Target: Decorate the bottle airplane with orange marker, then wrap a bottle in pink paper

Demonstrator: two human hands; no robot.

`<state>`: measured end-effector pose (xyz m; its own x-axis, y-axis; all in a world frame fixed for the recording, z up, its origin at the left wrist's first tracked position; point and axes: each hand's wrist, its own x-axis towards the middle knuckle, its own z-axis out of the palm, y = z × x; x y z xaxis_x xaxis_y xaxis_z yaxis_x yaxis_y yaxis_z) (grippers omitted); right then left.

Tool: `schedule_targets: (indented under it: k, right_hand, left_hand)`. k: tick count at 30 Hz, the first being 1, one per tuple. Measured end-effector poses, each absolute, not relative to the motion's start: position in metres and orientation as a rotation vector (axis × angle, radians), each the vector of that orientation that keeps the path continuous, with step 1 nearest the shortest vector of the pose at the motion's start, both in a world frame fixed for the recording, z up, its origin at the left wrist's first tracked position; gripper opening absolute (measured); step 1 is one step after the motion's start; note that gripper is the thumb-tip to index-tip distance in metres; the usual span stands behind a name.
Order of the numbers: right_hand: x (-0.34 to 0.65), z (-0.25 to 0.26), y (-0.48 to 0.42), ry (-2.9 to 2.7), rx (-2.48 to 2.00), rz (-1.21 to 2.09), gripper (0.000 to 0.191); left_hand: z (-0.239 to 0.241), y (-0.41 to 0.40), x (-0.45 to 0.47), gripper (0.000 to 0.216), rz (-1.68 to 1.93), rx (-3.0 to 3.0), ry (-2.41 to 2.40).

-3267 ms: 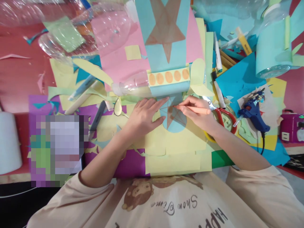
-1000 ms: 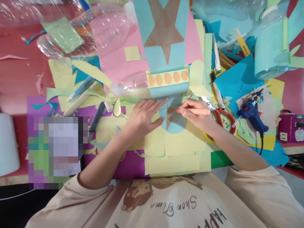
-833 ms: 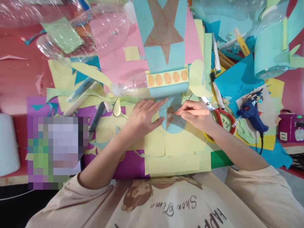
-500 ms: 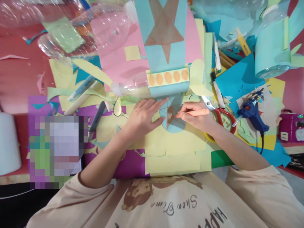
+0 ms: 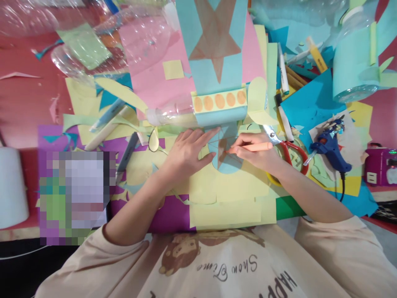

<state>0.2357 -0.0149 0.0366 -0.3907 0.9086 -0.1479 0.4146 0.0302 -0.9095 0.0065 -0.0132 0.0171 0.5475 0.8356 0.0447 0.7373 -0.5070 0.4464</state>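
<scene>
My left hand [image 5: 186,152] lies flat with fingers stretched out, pressing down a light blue paper circle [image 5: 228,164] that rests on yellow paper [image 5: 235,186]. A star outline is drawn on the circle, partly filled in brown. My right hand [image 5: 256,151] is closed round an orange crayon [image 5: 252,147], its tip touching the star near the circle's middle. Just beyond the circle lies a clear plastic bottle [image 5: 173,114] wrapped in blue paper with a yellow band of orange dots [image 5: 219,101].
Red-handled scissors [image 5: 288,149] lie right of my right hand, a blue glue gun [image 5: 330,151] further right. A blue sheet with a large brown star [image 5: 215,37], pink paper [image 5: 155,78], markers [image 5: 283,72], clear bottles [image 5: 102,41] and paper scraps crowd the table.
The crayon tip has shifted slightly down and left across the star as my right hand strokes. My left hand has stayed pressed on the circle.
</scene>
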Motion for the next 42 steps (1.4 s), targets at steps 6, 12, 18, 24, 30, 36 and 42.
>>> schedule_targets:
  k: [6,12,18,24,30,36,42]
  right_hand:
    - [0.2346,0.0386,-0.0147,-1.814,-1.329,1.341,0.016]
    - [0.2348,0.0388,-0.0151,-1.821,-1.353,1.339,0.018]
    - [0.2346,0.0389,-0.0152,-1.834,-1.401,1.336,0.019]
    - [0.2344,0.0384,-0.0147,-1.795,-1.411,1.318,0.019]
    - [0.2356,0.0337,-0.0130,-1.772,-1.379,1.258,0.018]
    - [0.2357,0.0359,-0.0138,-1.745,-1.433,1.218,0.017]
    - [0.2352,0.0370,-0.0136,-1.749,-1.443,1.211,0.016]
  left_hand:
    - [0.0180,-0.0130,0.0066,0.051,0.338,2.403,1.289]
    - [0.0178,-0.0134,0.0068,0.051,0.349,2.394,1.283]
    - [0.0166,-0.0137,0.0057,0.050,0.372,2.425,1.271]
    - [0.0170,-0.0128,0.0063,0.051,0.358,2.412,1.270]
    - [0.0178,-0.0131,0.0063,0.052,0.344,2.421,1.284]
    - [0.0142,-0.0131,0.0050,0.051,0.377,2.436,1.261]
    - [0.0148,-0.0127,0.0054,0.051,0.386,2.442,1.262]
